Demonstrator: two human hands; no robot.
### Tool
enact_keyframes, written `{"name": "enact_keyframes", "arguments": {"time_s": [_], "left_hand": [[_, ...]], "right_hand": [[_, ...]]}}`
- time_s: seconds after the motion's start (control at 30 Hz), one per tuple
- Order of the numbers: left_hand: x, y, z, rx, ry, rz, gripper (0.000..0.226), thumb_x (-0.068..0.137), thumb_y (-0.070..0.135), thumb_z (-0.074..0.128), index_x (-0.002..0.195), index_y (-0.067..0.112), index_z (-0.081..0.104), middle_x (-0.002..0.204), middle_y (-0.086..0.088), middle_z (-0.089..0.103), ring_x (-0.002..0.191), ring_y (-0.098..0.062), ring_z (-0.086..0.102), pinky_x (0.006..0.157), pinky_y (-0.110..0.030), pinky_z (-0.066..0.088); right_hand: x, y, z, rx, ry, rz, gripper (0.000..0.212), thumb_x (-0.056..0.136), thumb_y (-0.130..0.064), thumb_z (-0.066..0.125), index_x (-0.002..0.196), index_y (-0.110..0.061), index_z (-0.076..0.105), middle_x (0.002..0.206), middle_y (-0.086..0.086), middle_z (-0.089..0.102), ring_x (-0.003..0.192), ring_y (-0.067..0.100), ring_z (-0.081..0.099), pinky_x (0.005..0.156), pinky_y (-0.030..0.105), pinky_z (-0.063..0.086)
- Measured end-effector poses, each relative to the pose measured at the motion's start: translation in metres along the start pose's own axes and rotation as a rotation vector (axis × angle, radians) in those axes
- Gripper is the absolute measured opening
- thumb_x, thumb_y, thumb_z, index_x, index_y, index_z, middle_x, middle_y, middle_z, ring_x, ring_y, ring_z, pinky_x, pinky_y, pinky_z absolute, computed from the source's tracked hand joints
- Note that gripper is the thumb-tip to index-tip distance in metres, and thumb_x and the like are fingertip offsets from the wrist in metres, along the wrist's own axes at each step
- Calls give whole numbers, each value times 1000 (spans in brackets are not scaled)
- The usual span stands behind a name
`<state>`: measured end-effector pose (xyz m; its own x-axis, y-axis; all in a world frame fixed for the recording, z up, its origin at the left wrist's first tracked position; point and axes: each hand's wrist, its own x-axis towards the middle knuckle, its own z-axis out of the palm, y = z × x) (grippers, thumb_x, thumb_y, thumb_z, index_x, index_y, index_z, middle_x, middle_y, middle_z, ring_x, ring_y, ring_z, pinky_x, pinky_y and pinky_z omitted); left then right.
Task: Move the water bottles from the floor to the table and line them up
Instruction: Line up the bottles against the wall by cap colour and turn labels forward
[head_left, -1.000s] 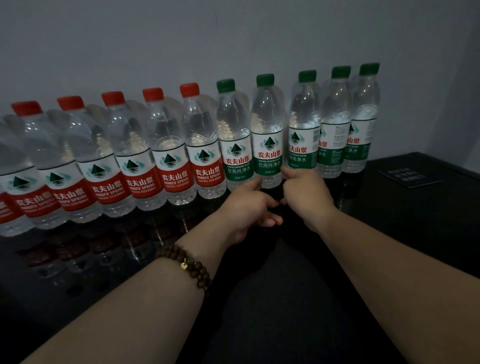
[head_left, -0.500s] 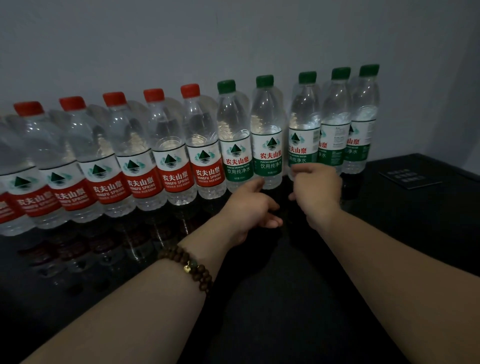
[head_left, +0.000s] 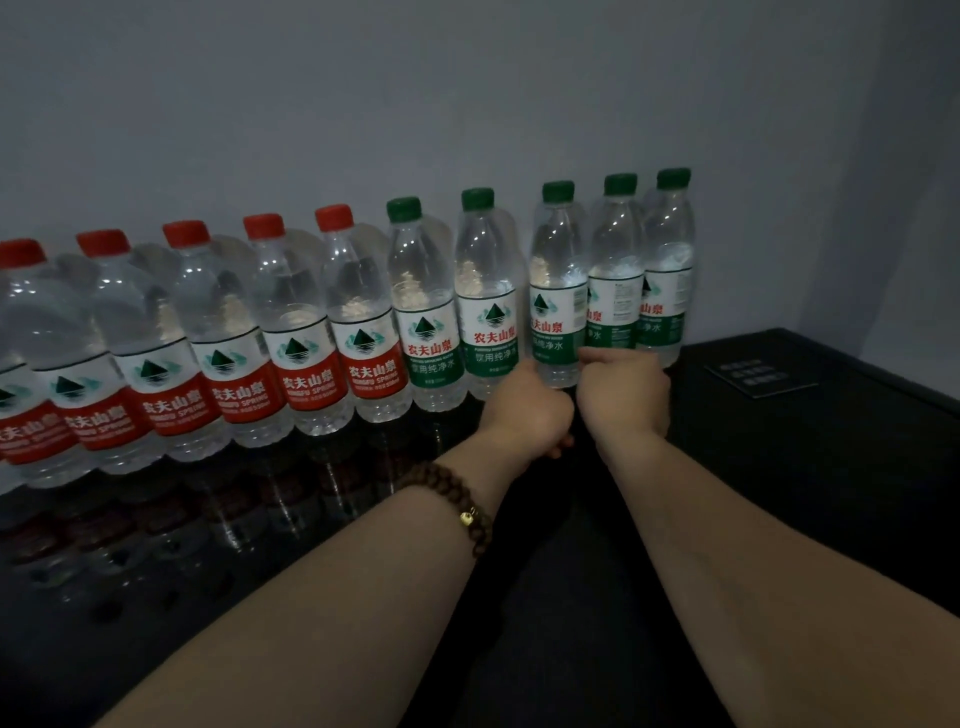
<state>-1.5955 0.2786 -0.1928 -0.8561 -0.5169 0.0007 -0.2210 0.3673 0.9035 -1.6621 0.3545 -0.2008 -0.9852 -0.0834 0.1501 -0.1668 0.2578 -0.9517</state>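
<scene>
A row of water bottles stands on the black glossy table (head_left: 519, 649) against the wall. Several red-capped bottles (head_left: 306, 332) fill the left part and several green-capped bottles (head_left: 426, 322) the right part. My hands flank the base of the third green-capped bottle (head_left: 557, 291), which stands a small gap to the right of its left neighbour. My left hand (head_left: 524, 410), fingers curled, touches the bottle's lower left side. My right hand (head_left: 623, 395) curls against its lower right side and hides the bases of the last two green bottles (head_left: 615, 275).
A grey wall rises right behind the row. A flat black card (head_left: 761, 376) lies on the table at the right, near the table's far right edge. A beaded bracelet (head_left: 452, 499) sits on my left wrist.
Both hands have shifted right along the row, from the base of the second green-capped bottle to the third. The right hand went first, then the left followed.
</scene>
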Motion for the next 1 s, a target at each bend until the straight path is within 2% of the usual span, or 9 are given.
{"name": "enact_keyframes", "arguments": {"time_s": [0.1,0.23,0.43,0.53,0.7,0.77,0.83,0.9,1.0], "left_hand": [[10,-7,3,23,28,47,59,83,8,52,138,30,48,85,-12,75,59,-25,69,47,-29,51],[21,-8,3,-32,-21,79,63,86,4,49,142,33,43,99,-11,73,54,-19,64,41,-25,45],[23,-11,1,-88,-71,93,64,86,-4,46,134,39,42,97,-11,73,47,-16,62,39,-24,43],[23,-14,2,-157,-32,93,60,85,-4,45,135,29,52,102,-3,74,48,-22,65,39,-26,44],[26,-15,3,-155,108,64,69,81,-5,42,148,12,52,120,0,73,48,-30,69,42,-30,51],[24,-15,3,-133,152,81,62,80,0,46,138,13,60,103,7,75,51,-32,72,48,-41,60],[22,-14,4,-116,135,115,49,80,7,50,124,21,65,89,2,75,53,-32,72,51,-47,62],[20,-12,4,-108,66,125,43,78,14,52,117,33,58,88,-6,76,54,-28,71,49,-38,59],[19,-10,5,-69,2,115,52,68,22,51,116,43,50,84,-10,75,60,-27,70,52,-32,53]], "right_hand": [[2,1,1,-26,-12,-18,39,88,-17,56,114,-36,78,120,-8,75,99,21,70,81,32,58],[5,2,1,-26,2,-17,38,88,-17,56,110,-38,79,114,-9,77,85,16,65,71,29,55],[5,1,0,-51,-13,-3,42,89,-19,54,118,-39,77,117,-9,76,93,18,69,78,32,59],[5,2,1,-54,-18,4,45,88,-19,52,121,-39,75,119,-9,75,96,21,70,83,38,60],[4,0,4,-97,-32,-21,46,90,-23,50,129,-41,69,121,-9,73,99,22,68,86,40,58],[4,-1,4,-93,-30,-14,46,91,-23,51,128,-40,70,123,-9,73,101,22,68,87,39,58],[4,-1,3,-48,10,5,43,88,-20,52,120,-37,75,119,-8,74,95,21,69,82,37,60],[5,-1,2,-19,36,11,41,87,-16,53,115,-33,78,117,-7,75,92,20,69,79,34,60],[4,0,2,-48,-16,1,41,87,-18,53,116,-35,77,120,-9,75,97,20,69,82,34,59]]}}
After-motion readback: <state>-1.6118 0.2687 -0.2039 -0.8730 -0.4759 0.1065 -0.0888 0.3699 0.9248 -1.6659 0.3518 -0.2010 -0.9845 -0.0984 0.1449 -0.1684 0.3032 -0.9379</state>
